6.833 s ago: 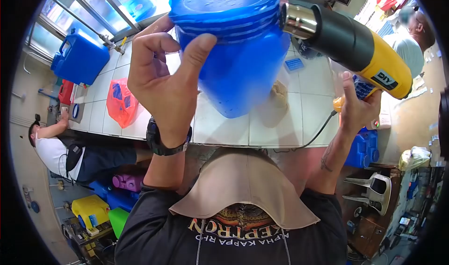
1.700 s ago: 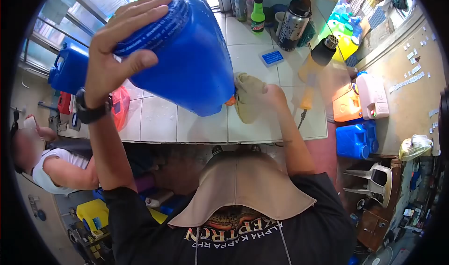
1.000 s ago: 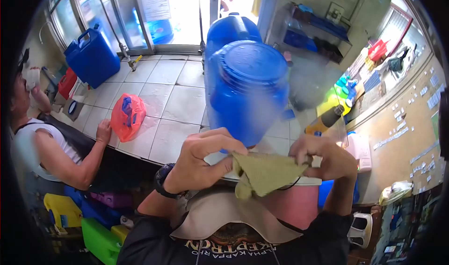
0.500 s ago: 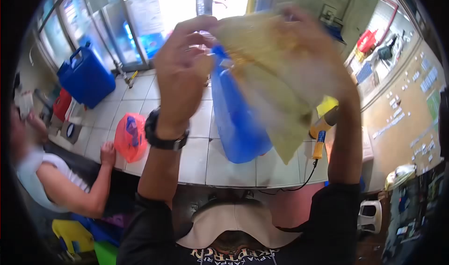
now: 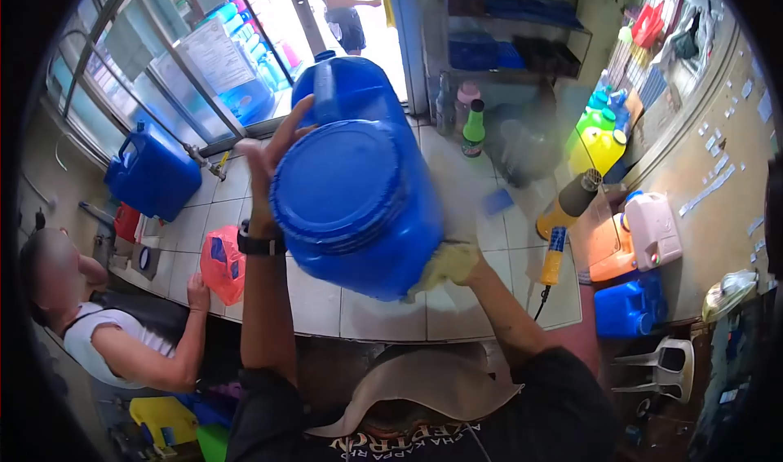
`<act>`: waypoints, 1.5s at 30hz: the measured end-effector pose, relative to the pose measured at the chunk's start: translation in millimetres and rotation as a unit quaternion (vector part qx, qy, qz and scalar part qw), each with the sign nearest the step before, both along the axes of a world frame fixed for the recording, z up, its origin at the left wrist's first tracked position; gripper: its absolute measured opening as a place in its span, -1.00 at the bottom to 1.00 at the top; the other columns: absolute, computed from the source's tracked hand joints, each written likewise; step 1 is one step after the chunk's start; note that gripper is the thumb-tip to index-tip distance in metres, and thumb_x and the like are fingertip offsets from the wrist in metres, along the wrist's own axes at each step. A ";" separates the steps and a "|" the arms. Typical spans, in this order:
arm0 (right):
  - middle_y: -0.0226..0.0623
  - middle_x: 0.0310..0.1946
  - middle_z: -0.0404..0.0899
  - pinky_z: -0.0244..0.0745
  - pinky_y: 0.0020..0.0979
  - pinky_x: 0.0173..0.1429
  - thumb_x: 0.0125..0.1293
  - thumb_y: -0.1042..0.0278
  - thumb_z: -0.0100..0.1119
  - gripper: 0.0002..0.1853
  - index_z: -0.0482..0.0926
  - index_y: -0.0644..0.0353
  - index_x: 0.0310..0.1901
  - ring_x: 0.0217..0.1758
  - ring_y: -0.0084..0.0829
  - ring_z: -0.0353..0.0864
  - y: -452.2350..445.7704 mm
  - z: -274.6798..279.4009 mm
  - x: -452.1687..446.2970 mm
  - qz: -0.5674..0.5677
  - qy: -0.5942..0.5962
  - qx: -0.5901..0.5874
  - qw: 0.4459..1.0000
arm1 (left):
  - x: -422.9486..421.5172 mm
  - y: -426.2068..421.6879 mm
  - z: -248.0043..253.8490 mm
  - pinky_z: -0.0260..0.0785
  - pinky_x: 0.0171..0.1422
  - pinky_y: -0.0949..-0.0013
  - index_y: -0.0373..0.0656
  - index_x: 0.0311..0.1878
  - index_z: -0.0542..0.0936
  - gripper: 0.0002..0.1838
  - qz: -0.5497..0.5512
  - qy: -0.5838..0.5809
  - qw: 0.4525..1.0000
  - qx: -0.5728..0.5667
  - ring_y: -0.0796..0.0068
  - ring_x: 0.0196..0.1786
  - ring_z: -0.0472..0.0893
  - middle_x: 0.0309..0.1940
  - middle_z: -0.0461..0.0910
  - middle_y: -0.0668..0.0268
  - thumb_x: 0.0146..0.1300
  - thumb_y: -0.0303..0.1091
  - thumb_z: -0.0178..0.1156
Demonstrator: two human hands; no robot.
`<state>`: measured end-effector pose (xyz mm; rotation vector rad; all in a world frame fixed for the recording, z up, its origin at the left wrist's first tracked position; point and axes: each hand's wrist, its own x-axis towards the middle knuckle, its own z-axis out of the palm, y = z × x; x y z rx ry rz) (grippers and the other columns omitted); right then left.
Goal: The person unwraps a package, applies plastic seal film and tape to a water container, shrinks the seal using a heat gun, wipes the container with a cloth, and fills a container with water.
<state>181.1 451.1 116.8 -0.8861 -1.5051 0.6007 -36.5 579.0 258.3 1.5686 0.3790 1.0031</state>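
A large blue container [image 5: 367, 250] with a round blue lid [image 5: 336, 181] stands tilted over the white tiled counter [image 5: 383, 311]. My left hand [image 5: 273, 156] is at the far left side of it, by the lid and the carry handle, its fingers closed against the container. My right hand [image 5: 463, 268] holds a yellowish-green cloth [image 5: 444, 266] against the container's lower right side. The yellow and black heat gun [image 5: 563, 209] stands on the counter to the right, nozzle up, with its cord hanging toward the front edge.
A person in a white top [image 5: 134, 344] sits at the left, one hand by a red plastic bag [image 5: 223, 262]. A blue jug [image 5: 152, 172] stands at the back left. Behind are a green bottle [image 5: 473, 128] and shelves; jugs [image 5: 652, 229] stand at the right.
The cloth, spread between both hands a moment ago, is now bunched in my right hand against the container. My left hand has let go of the cloth and moved to the container.
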 end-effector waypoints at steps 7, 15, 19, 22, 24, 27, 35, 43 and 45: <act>-0.06 0.18 0.50 0.32 -0.22 0.36 0.26 0.21 0.31 -0.43 0.46 0.29 0.24 0.27 -0.23 0.46 75.3 10.3 29.9 0.081 0.080 -0.029 0.993 | 19.7 -38.6 14.5 0.45 -0.04 0.48 -0.41 0.50 0.12 0.42 0.081 -0.015 0.997 -0.007 0.51 -0.11 0.56 -0.08 0.58 0.16 -0.04 0.82 -0.39; -0.04 0.08 0.52 0.40 -0.19 0.25 0.26 0.32 0.24 -0.61 0.56 0.22 0.11 0.14 -0.10 0.51 67.2 86.6 31.1 0.075 -0.003 -0.030 0.997 | 18.8 -73.2 5.1 0.49 0.12 0.41 -0.49 0.47 0.14 0.44 0.151 -0.092 0.983 -0.042 0.45 0.03 0.59 0.00 0.59 0.08 -0.07 0.81 -0.36; -0.05 0.05 0.54 0.41 -0.19 0.21 0.27 0.31 0.23 -0.64 0.58 0.22 0.09 0.11 -0.12 0.52 101.2 80.4 27.8 -0.033 -0.053 -0.091 0.994 | -1.5 -50.9 -9.2 0.38 0.26 0.32 -0.46 0.42 0.26 0.35 -0.116 -0.210 0.970 -0.030 0.36 0.18 0.55 0.15 0.56 0.02 0.06 0.75 -0.54; -0.07 0.02 0.55 0.42 -0.18 0.18 0.29 0.30 0.22 -0.66 0.59 0.21 0.07 0.09 -0.13 0.54 61.0 61.5 18.9 -0.159 -0.078 -0.093 0.980 | -26.2 -48.7 -21.5 0.03 0.52 0.16 -0.39 0.32 0.43 0.19 0.238 -0.041 0.952 0.189 0.16 0.39 0.39 0.26 0.50 0.00 0.27 0.59 -0.68; -0.07 0.00 0.56 0.43 -0.17 0.16 0.30 0.29 0.22 -0.67 0.59 0.21 0.06 0.07 -0.14 0.54 25.8 52.5 4.9 -0.224 -0.096 -0.100 0.965 | -58.8 -36.4 -45.5 0.09 0.48 0.15 -0.35 0.26 0.50 0.10 0.235 -0.019 0.950 0.203 0.21 0.34 0.43 0.24 0.53 0.05 0.34 0.53 -0.63; -0.09 -0.03 0.58 0.44 -0.17 0.13 0.31 0.28 0.21 -0.69 0.60 0.20 0.04 0.05 -0.15 0.56 -10.9 35.7 -33.9 -0.295 -0.129 -0.126 0.938 | -108.2 -34.9 -98.1 0.22 0.30 0.24 -0.23 0.20 0.58 -0.14 0.202 0.042 0.974 0.089 0.34 0.13 0.54 0.15 0.61 0.18 0.51 0.30 -0.51; -0.12 -0.10 0.62 0.48 -0.15 0.05 0.34 0.25 0.18 -0.73 0.62 0.19 -0.02 -0.01 -0.19 0.59 -32.8 50.5 -172.3 -0.317 -0.365 -0.214 0.849 | -215.2 -82.3 -185.5 0.39 -0.03 0.50 -0.28 0.04 0.63 -0.74 -0.079 0.152 0.979 -0.110 0.62 -0.17 0.59 -0.15 0.65 0.34 0.45 -0.33 0.12; -0.15 -0.17 0.66 0.51 -0.13 -0.03 0.38 0.23 0.16 -0.76 0.65 0.17 -0.07 -0.06 -0.22 0.62 13.1 112.5 -239.3 -0.065 -0.625 -0.351 0.694 | -267.2 -94.2 -164.0 0.50 -0.02 0.38 -0.28 -0.01 0.63 -0.73 -0.124 0.176 0.976 0.016 0.39 -0.23 0.68 -0.18 0.68 0.17 0.32 -0.32 0.28; -0.16 -0.19 0.67 0.52 -0.12 -0.05 0.39 0.22 0.15 -0.77 0.65 0.17 -0.08 -0.08 -0.23 0.63 51.1 152.9 -228.2 -0.021 -0.591 -0.376 0.713 | -280.0 -101.9 -170.2 0.51 -0.06 0.39 -0.28 -0.03 0.63 -0.74 -0.111 0.157 0.981 0.005 0.41 -0.23 0.68 -0.17 0.68 0.18 0.31 -0.33 0.29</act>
